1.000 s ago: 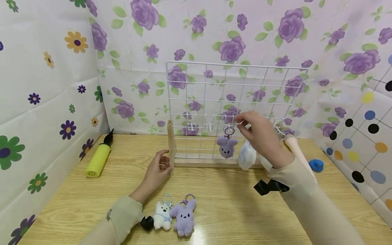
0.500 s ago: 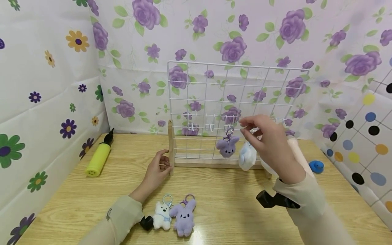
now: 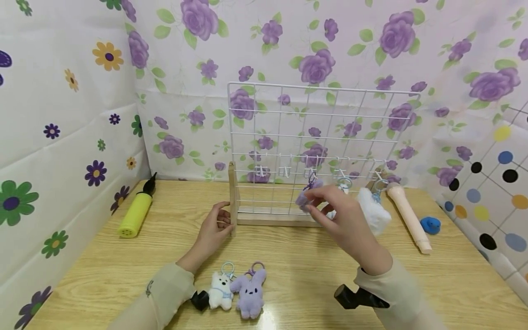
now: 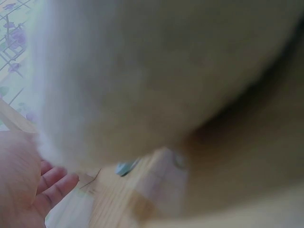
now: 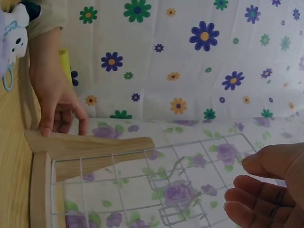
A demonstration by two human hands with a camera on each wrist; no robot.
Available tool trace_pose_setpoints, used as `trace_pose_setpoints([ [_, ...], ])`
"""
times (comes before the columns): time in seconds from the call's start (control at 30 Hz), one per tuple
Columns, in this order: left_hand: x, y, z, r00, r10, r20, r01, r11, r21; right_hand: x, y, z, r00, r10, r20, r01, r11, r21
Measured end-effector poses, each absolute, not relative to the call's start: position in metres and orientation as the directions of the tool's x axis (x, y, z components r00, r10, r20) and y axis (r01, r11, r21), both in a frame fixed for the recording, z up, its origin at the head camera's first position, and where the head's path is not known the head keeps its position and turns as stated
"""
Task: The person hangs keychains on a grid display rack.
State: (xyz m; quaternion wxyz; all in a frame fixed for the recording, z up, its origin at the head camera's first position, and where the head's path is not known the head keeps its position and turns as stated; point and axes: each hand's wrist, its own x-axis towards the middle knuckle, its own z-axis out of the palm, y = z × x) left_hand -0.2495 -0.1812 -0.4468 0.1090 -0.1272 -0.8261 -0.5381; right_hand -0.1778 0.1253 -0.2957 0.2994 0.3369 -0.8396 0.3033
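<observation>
A white wire grid rack (image 3: 280, 110) on a wooden base stands at the back. My left hand (image 3: 212, 231) grips its left wooden post (image 3: 233, 192) between thumb and fingers. From one of the rack's hooks hangs a purple plush keychain (image 3: 303, 199), turned askew. My right hand (image 3: 344, 217) is at this plush, fingertips touching it; in the right wrist view the same hand (image 5: 268, 185) has thumb and fingers apart. A white plush keychain (image 3: 373, 213) hangs to the right, and another is mostly hidden behind the hand.
A white bear keychain (image 3: 220, 291) and a purple bunny keychain (image 3: 250, 295) lie on the table in front. At left lies a yellow hand pump (image 3: 136, 213). A pale pink stick (image 3: 409, 217) and a small blue toy duck (image 3: 431, 225) are at right.
My right hand has moved down from beside the hook to the hanging purple plush, which has swung and turned. The left hand stays on the post.
</observation>
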Motion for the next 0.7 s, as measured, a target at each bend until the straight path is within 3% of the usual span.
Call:
trace_pose_setpoints([
  [0.2, -0.249, -0.181, -0.446, -0.943, 0.093, 0.321, 0.33, 0.403, 0.854, -0.177, 0.115, -0.316, -0.638, -0.416, 0.648, -0.74, 0.565, -0.365],
  [0.7, -0.25, -0.184, -0.447, -0.933, 0.1, 0.345, 0.354, 0.412, 0.84, -0.181, 0.084, -0.358, -0.68, -0.506, 0.53, -0.732, 0.508, -0.454],
])
